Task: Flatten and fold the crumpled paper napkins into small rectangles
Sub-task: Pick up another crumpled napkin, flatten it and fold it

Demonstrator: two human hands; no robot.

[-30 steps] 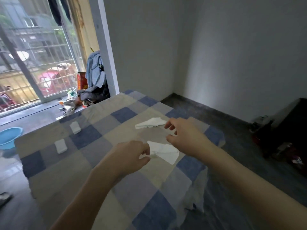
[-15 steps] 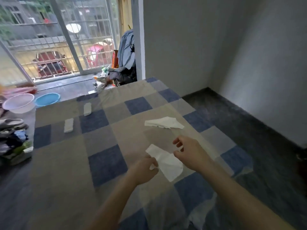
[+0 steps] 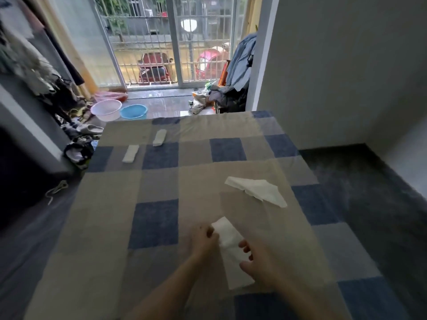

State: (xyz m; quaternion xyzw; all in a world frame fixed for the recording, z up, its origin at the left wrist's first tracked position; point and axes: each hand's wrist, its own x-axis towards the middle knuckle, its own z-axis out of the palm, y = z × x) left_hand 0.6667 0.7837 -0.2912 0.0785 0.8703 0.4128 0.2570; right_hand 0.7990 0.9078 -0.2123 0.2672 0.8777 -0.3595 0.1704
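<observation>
A white paper napkin lies as a long strip on the checked tablecloth, near the front. My left hand pinches its far left edge. On the strip's right side rests my right hand, fingers curled over the edge. A second napkin, crumpled and loosely spread, lies farther back to the right, apart from both hands. Two small folded napkin rectangles sit at the far left of the table.
The table's right edge drops to a dark floor. Beyond the far edge are a pink basin, a blue basin, shoes and clothes on the left, hanging clothes and a barred glass door.
The camera has swung left and down, bringing the door and basins into view. Both hands have drawn closer to me, and the napkin between them now lies as a narrower, longer strip.
</observation>
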